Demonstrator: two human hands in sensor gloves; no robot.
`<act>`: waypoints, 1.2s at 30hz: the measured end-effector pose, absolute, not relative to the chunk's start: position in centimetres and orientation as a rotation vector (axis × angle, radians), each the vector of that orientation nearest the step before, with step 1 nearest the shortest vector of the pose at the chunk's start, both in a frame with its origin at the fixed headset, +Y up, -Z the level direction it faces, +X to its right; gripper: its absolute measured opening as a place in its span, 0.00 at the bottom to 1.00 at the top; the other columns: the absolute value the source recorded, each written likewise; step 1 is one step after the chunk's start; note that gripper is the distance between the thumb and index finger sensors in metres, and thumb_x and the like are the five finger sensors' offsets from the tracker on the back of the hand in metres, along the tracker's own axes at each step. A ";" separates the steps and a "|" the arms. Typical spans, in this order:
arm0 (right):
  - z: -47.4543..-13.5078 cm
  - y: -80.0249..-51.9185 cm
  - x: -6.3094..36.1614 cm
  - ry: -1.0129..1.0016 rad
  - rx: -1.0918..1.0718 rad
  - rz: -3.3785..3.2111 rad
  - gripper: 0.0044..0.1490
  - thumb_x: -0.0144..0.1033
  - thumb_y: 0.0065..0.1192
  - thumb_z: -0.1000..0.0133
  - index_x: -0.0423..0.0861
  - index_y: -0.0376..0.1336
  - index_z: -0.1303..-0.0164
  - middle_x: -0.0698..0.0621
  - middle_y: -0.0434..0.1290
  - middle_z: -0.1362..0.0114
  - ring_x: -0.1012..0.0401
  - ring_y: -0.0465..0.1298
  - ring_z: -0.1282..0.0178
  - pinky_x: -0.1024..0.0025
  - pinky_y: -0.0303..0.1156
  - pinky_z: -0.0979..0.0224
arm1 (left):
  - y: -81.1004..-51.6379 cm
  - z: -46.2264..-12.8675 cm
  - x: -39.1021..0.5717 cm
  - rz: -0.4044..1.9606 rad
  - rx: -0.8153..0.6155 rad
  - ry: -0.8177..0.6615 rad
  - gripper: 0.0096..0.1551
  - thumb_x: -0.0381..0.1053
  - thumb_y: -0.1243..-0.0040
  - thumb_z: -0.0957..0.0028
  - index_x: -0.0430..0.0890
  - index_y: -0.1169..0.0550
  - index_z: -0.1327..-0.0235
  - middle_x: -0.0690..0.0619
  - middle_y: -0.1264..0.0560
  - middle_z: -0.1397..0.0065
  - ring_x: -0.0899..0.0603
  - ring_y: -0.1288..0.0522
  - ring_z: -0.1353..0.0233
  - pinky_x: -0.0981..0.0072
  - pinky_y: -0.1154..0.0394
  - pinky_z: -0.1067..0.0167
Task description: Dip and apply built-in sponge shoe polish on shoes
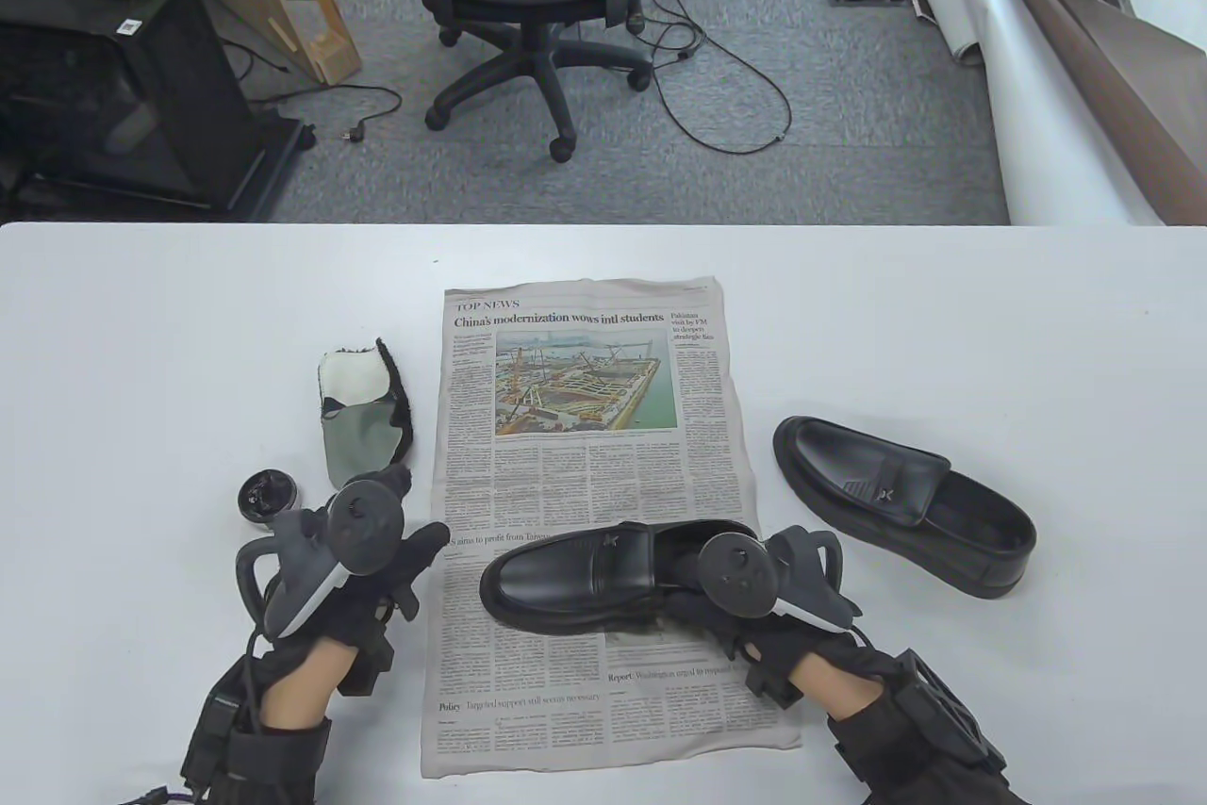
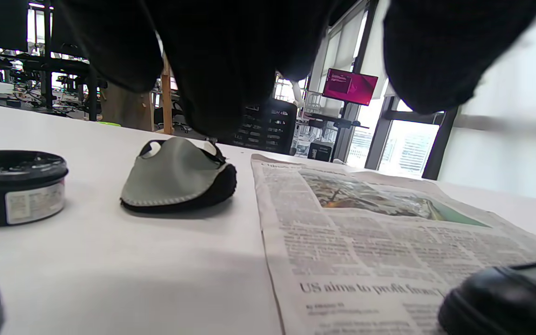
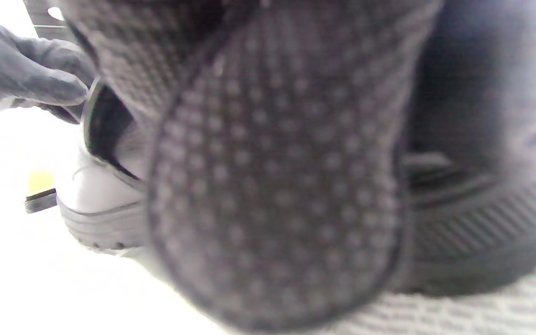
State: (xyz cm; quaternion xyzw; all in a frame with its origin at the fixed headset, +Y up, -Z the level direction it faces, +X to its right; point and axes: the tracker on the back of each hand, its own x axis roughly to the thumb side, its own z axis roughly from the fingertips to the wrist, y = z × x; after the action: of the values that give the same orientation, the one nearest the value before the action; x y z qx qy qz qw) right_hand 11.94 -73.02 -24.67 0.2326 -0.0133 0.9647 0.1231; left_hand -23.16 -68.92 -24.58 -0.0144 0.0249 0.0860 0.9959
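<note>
Shoe (image 1: 575, 581) lies crosswise on newspaper (image 1: 585, 466), toe leftward; right hand (image 1: 745, 602) grip clamps its heel.

Glossy black shoes (image 1: 575, 581), grey-and-white mitt (image 1: 363, 414)

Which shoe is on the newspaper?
The shoe the right hand holds lies on the newspaper. The other shoe sits on the bare table, off to the right.
</note>
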 end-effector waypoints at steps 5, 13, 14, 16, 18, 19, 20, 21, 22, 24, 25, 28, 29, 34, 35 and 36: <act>-24.1 -70.9 12.5 -0.232 0.649 2.830 0.26 0.54 0.77 0.61 0.50 0.81 0.60 0.51 0.89 0.62 0.72 0.93 0.82 0.73 0.89 0.67 | -69.3 -24.7 -22.7 0.138 -0.033 0.035 0.52 0.68 0.32 0.57 0.50 0.40 0.23 0.44 0.39 0.17 0.35 0.32 0.21 0.33 0.39 0.24; -25.3 -65.4 17.8 -0.488 0.405 2.730 0.26 0.54 0.77 0.61 0.50 0.81 0.59 0.51 0.89 0.61 0.71 0.93 0.80 0.72 0.89 0.67 | -69.7 -24.7 -22.8 0.138 -0.036 0.034 0.52 0.69 0.34 0.56 0.50 0.41 0.23 0.43 0.40 0.17 0.34 0.33 0.20 0.33 0.38 0.24; -25.5 -64.9 18.5 -0.509 0.373 2.724 0.27 0.54 0.76 0.61 0.50 0.81 0.59 0.51 0.89 0.61 0.71 0.93 0.80 0.72 0.90 0.67 | -69.7 -24.7 -22.7 0.134 -0.042 0.026 0.52 0.69 0.35 0.56 0.50 0.41 0.23 0.43 0.40 0.17 0.34 0.33 0.20 0.33 0.39 0.24; -26.3 -63.8 20.2 -0.543 0.283 2.726 0.27 0.53 0.76 0.60 0.50 0.81 0.58 0.51 0.89 0.61 0.71 0.94 0.80 0.72 0.90 0.66 | -69.8 -24.7 -22.5 0.127 -0.040 0.018 0.52 0.69 0.35 0.56 0.50 0.41 0.23 0.43 0.41 0.16 0.33 0.34 0.19 0.33 0.40 0.24; -27.2 -62.7 22.0 -0.562 0.183 2.744 0.27 0.53 0.76 0.60 0.49 0.81 0.58 0.50 0.88 0.60 0.70 0.94 0.79 0.71 0.90 0.66 | -69.9 -24.6 -22.2 0.113 -0.042 0.004 0.52 0.69 0.35 0.55 0.50 0.41 0.23 0.43 0.41 0.16 0.33 0.34 0.19 0.32 0.40 0.24; -27.8 -62.3 22.9 -0.566 0.123 2.771 0.27 0.53 0.75 0.59 0.49 0.81 0.57 0.50 0.88 0.59 0.70 0.94 0.78 0.71 0.90 0.65 | -69.9 -24.6 -22.0 0.109 -0.040 0.002 0.52 0.69 0.36 0.55 0.50 0.42 0.23 0.43 0.41 0.16 0.33 0.35 0.19 0.32 0.40 0.24; -28.4 -61.8 23.8 -0.578 0.060 2.800 0.27 0.53 0.75 0.59 0.49 0.80 0.56 0.50 0.88 0.59 0.69 0.94 0.77 0.71 0.90 0.64 | -69.9 -24.5 -21.9 0.101 -0.040 -0.004 0.52 0.69 0.36 0.55 0.50 0.42 0.23 0.43 0.41 0.16 0.33 0.35 0.19 0.32 0.40 0.23; -28.8 -61.6 24.4 -0.594 0.021 2.819 0.27 0.52 0.74 0.58 0.49 0.80 0.56 0.50 0.88 0.58 0.69 0.94 0.76 0.71 0.89 0.64 | -69.9 -24.5 -21.8 0.097 -0.041 -0.009 0.52 0.69 0.36 0.55 0.50 0.42 0.23 0.43 0.42 0.16 0.32 0.35 0.19 0.32 0.40 0.24; -29.6 -61.3 25.2 -0.571 -0.054 2.854 0.27 0.52 0.73 0.58 0.49 0.80 0.55 0.50 0.88 0.57 0.69 0.94 0.75 0.70 0.89 0.62 | -69.9 -24.4 -21.7 0.091 -0.041 -0.013 0.52 0.69 0.36 0.55 0.50 0.42 0.23 0.43 0.42 0.16 0.32 0.35 0.19 0.32 0.41 0.23; -30.8 -61.1 26.7 -0.557 -0.181 2.864 0.27 0.52 0.72 0.57 0.49 0.80 0.54 0.49 0.87 0.55 0.67 0.94 0.73 0.69 0.89 0.60 | -70.0 -24.4 -21.6 0.084 -0.043 -0.019 0.52 0.69 0.36 0.55 0.50 0.42 0.22 0.43 0.42 0.16 0.32 0.36 0.19 0.32 0.41 0.23; -31.7 -61.1 27.8 -0.503 -0.263 2.874 0.28 0.51 0.72 0.57 0.49 0.79 0.53 0.49 0.87 0.54 0.67 0.94 0.71 0.69 0.89 0.59 | -70.0 -24.4 -21.5 0.079 -0.049 -0.023 0.52 0.69 0.36 0.55 0.50 0.42 0.22 0.43 0.42 0.16 0.32 0.36 0.19 0.32 0.41 0.23; -33.6 -61.4 29.5 -0.421 -0.406 2.863 0.28 0.50 0.70 0.56 0.49 0.78 0.50 0.48 0.85 0.51 0.65 0.94 0.67 0.67 0.89 0.55 | -70.2 -24.5 -21.4 0.074 -0.064 -0.028 0.52 0.69 0.37 0.55 0.50 0.42 0.22 0.43 0.43 0.16 0.32 0.37 0.18 0.31 0.42 0.23; -34.2 -61.6 30.0 -0.389 -0.455 2.863 0.28 0.50 0.70 0.55 0.49 0.78 0.50 0.48 0.85 0.50 0.65 0.94 0.66 0.66 0.89 0.54 | -70.3 -24.5 -21.4 0.073 -0.067 -0.030 0.52 0.69 0.37 0.55 0.50 0.43 0.22 0.43 0.43 0.16 0.32 0.37 0.19 0.31 0.42 0.23; -37.4 -62.8 31.7 -0.211 -0.612 2.912 0.28 0.50 0.70 0.55 0.51 0.77 0.49 0.49 0.84 0.47 0.63 0.94 0.61 0.65 0.88 0.48 | -70.5 -24.5 -21.0 0.060 -0.086 -0.046 0.52 0.69 0.37 0.54 0.50 0.43 0.22 0.42 0.43 0.16 0.31 0.37 0.18 0.31 0.42 0.23; -38.0 -63.1 31.9 -0.160 -0.657 2.904 0.28 0.50 0.70 0.55 0.51 0.77 0.48 0.49 0.84 0.46 0.63 0.94 0.60 0.65 0.88 0.47 | -70.6 -24.5 -20.8 0.055 -0.091 -0.051 0.52 0.69 0.37 0.54 0.50 0.43 0.22 0.42 0.44 0.15 0.31 0.38 0.18 0.31 0.42 0.23; -38.7 -63.5 32.1 -0.112 -0.680 2.899 0.27 0.50 0.69 0.55 0.52 0.77 0.48 0.49 0.83 0.45 0.63 0.93 0.58 0.64 0.87 0.45 | -70.6 -24.5 -20.7 0.050 -0.093 -0.056 0.52 0.69 0.37 0.54 0.50 0.43 0.22 0.42 0.44 0.15 0.31 0.38 0.18 0.31 0.43 0.23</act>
State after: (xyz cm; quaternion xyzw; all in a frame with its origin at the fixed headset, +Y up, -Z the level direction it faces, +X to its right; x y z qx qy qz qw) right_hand 32.14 -63.54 -38.68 -0.2274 -0.0376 0.9697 0.0806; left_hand -20.71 -70.63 -24.50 -0.0464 -0.0280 0.0251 0.9982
